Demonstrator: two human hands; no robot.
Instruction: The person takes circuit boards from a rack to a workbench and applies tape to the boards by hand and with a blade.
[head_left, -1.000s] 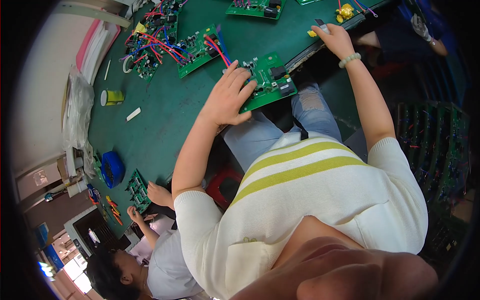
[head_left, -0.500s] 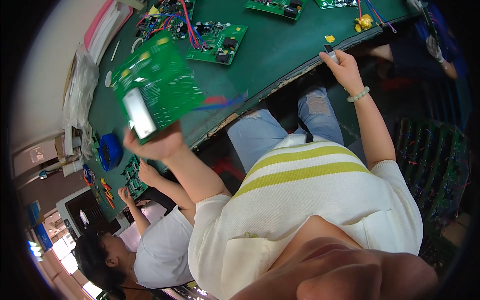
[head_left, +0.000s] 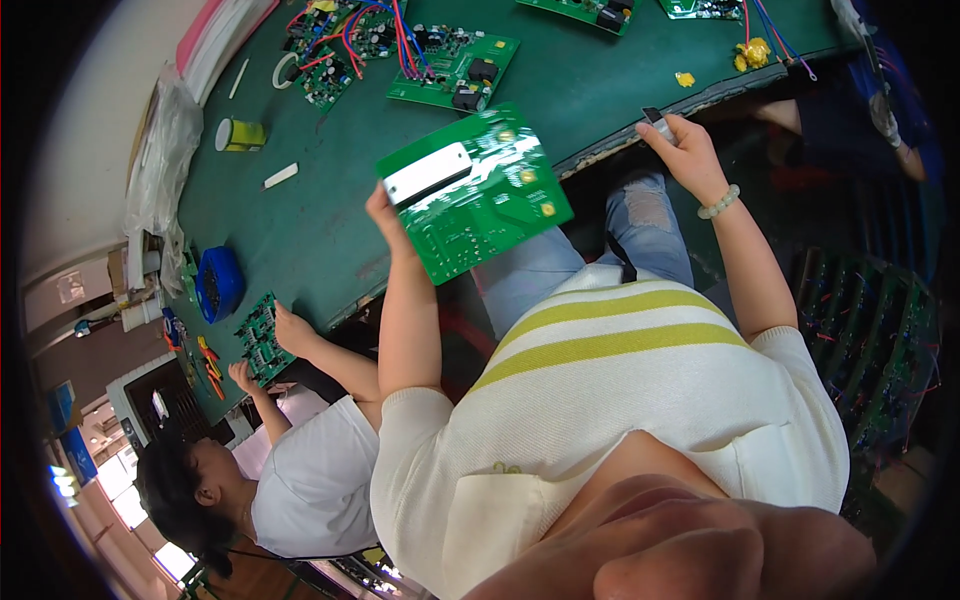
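My left hand (head_left: 392, 222) grips the left edge of a green circuit board (head_left: 490, 215), lifted above the table's front edge and my lap. A white rectangular part (head_left: 428, 174) lies along the upper left of the board, and gold pads line its right side. Most of the left fingers are hidden behind the board. Further right, my right hand (head_left: 690, 155) is closed around a small tool (head_left: 655, 124) with a silvery body and a flat black tip; its exact kind cannot be made out.
Wired circuit boards (head_left: 462, 75) lie across the far side of the green table (head_left: 330, 215). Yellow pieces (head_left: 752, 53), a tape roll (head_left: 240, 135) and a blue container (head_left: 219, 284) are also there. At left, a co-worker (head_left: 320, 480) handles another board (head_left: 263, 340).
My left hand has swung the board right and towards me, turning it so the white part lies near the upper left. The right hand keeps its hold on the small tool.
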